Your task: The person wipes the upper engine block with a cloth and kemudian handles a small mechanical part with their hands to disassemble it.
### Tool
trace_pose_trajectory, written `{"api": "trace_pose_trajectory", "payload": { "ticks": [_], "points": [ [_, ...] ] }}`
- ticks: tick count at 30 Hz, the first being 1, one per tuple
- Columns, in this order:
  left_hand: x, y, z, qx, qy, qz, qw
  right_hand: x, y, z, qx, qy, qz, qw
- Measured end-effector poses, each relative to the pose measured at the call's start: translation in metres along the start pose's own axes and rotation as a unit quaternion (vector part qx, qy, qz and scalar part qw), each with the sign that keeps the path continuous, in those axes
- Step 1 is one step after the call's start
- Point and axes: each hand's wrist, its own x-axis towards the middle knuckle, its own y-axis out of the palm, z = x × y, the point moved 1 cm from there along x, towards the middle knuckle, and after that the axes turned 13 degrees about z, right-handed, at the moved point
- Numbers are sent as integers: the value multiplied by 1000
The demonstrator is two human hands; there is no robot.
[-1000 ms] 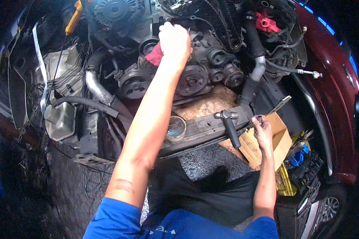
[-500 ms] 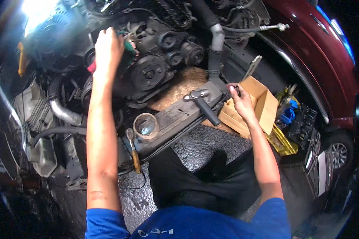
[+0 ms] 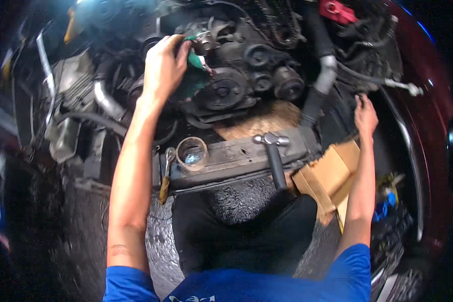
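Note:
My left hand [image 3: 165,65] is up at the engine, its fingers closed around a green cloth [image 3: 195,60] that hangs beside the pulleys. Just right of and below the cloth is a large dark crankshaft pulley [image 3: 225,89]. On the far right, my right hand [image 3: 366,115] is held out beside the fender, fingers pinched together. Whatever sits at those fingertips is too small and dark to name. Below that hand stands an open cardboard box [image 3: 332,173], partly covered by my forearm.
Along the front crossmember [image 3: 226,163] lie a ball-peen hammer [image 3: 273,151], a roll of tape [image 3: 192,153] and a ratchet [image 3: 166,176] with a worn handle. A metal-ended hose [image 3: 372,79] crosses at right. Blue and dark items [image 3: 385,206] lie beyond the box.
My right hand has moved from above the cardboard box out to the right and farther away, by the fender. The view has shifted; my left hand stays at the engine with the cloth.

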Motion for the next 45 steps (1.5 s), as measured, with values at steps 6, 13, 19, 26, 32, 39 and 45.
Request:
{"api": "trace_pose_trajectory", "payload": {
  "ticks": [6, 13, 19, 26, 32, 39, 45],
  "points": [
    [-22, -43, -30, -13, -147, -154, 977, 5, 13, -16, -23, 49, 14, 998],
    [52, 6, -15, 199, -75, -212, 954, 1, 10, -16, 2, 6, 29, 1000],
    [82, 66, 19, 252, -139, -30, 957, 0, 11, -12, 2, -1, -6, 1000],
    [56, 43, -19, 252, -92, -75, 960, 2, 13, -14, -5, -7, -4, 1000],
    [1, -12, -69, -33, -267, -249, 930, 0, 11, -10, -13, 3, 2, 1000],
    [20, -20, -68, -63, -110, -346, 930, -1, 6, -7, -2, 15, 29, 999],
    [72, 53, -16, 251, -171, 56, 951, -1, 5, -7, -10, 16, 24, 1000]
  ]
}}
